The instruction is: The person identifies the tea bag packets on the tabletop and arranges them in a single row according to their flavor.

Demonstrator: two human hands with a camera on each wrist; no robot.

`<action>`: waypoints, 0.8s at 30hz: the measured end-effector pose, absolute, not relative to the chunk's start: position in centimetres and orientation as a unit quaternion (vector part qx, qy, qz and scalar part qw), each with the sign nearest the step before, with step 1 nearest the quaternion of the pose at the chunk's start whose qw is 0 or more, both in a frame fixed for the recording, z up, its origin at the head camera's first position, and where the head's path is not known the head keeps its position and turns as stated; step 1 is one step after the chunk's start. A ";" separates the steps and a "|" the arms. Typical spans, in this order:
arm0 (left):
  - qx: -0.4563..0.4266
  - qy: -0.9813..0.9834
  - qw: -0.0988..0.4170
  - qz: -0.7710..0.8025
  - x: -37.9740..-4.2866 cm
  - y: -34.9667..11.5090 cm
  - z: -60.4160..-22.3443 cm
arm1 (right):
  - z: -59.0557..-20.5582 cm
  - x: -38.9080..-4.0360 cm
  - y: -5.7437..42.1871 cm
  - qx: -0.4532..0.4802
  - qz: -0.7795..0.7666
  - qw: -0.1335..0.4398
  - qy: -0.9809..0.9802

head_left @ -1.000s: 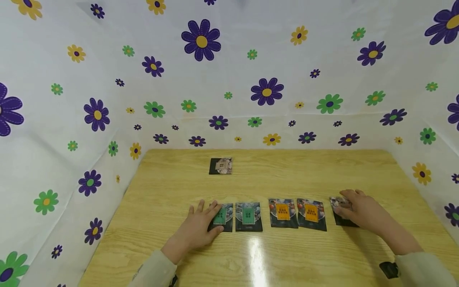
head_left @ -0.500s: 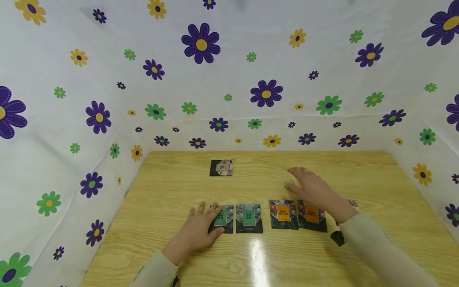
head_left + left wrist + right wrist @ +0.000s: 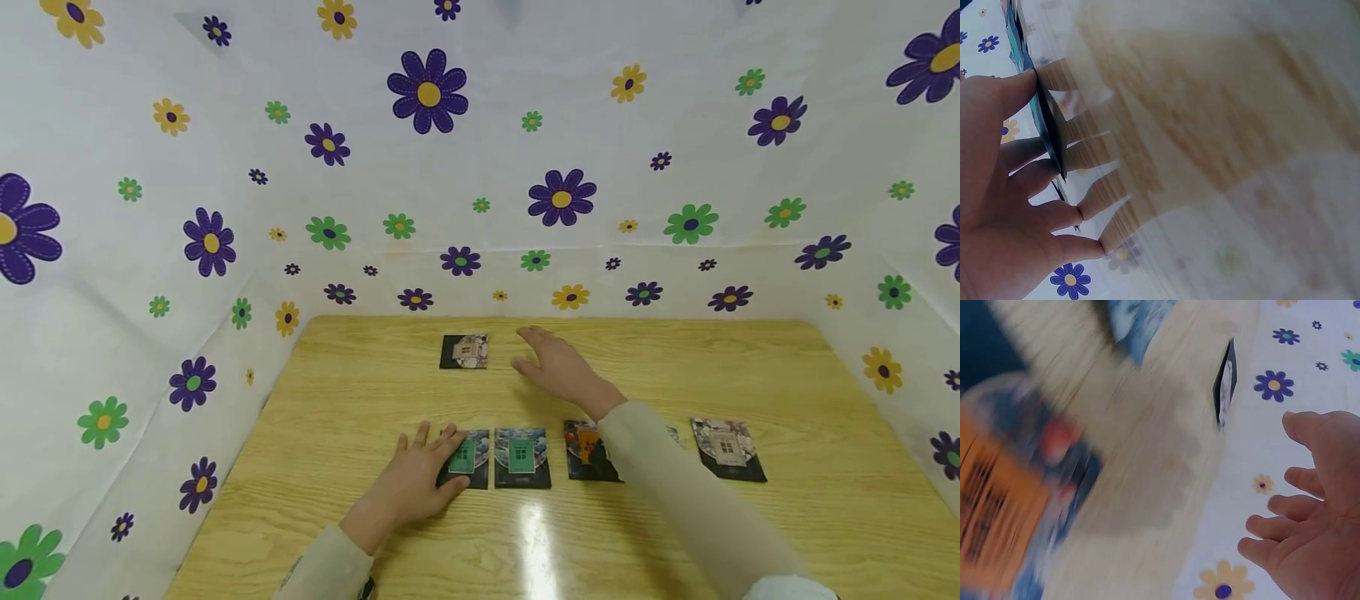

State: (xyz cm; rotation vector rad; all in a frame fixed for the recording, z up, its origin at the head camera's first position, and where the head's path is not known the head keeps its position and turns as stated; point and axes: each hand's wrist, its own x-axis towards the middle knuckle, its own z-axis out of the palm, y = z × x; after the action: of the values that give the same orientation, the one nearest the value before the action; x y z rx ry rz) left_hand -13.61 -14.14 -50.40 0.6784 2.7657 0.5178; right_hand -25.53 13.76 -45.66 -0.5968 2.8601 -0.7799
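Note:
My left hand rests with straight, spread fingers on the leftmost flat packet, which has a green label and a dark lower edge. A second green-labelled packet lies just right of it. Held over the back of the table, my right hand has extended fingers and nothing in its grasp. Nearest to it, on its left, is a packet with a beige label, lying sideways. The left wrist view shows the touched packet edge-on beneath thumb and fingers.
An orange-labelled packet lies partly under my right sleeve; another beside it is mostly hidden. Farther right lies a second beige-labelled packet. A white flowered cloth encloses the wooden table at back and sides.
My right hand has left the beige-labelled packet on the right and swept left and back, toward the packet at the rear. My left hand has stayed on the green-labelled packet.

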 end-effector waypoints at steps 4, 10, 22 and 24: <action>0.234 0.948 0.121 0.178 -13.7 -13.9 -50.3 | -46.3 -26.7 11.9 -0.196 -0.261 0.069 0.943; 0.227 0.950 0.116 0.181 -13.9 -14.0 -50.3 | -47.7 -28.2 9.1 -0.200 -0.250 0.093 0.943; 0.234 0.949 0.110 0.179 -13.7 -14.1 -50.8 | -49.9 -28.1 6.6 -0.227 -0.181 0.111 0.950; 0.233 0.950 0.110 0.178 -13.8 -14.2 -50.8 | -49.8 -27.9 6.4 -0.237 -0.170 0.109 0.950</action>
State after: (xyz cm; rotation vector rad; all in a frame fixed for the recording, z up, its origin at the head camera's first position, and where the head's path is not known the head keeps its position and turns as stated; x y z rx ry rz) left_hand -13.78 -14.16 -50.81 0.6836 2.7911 0.5223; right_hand -27.95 6.40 -49.84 -0.6961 2.7951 -0.4994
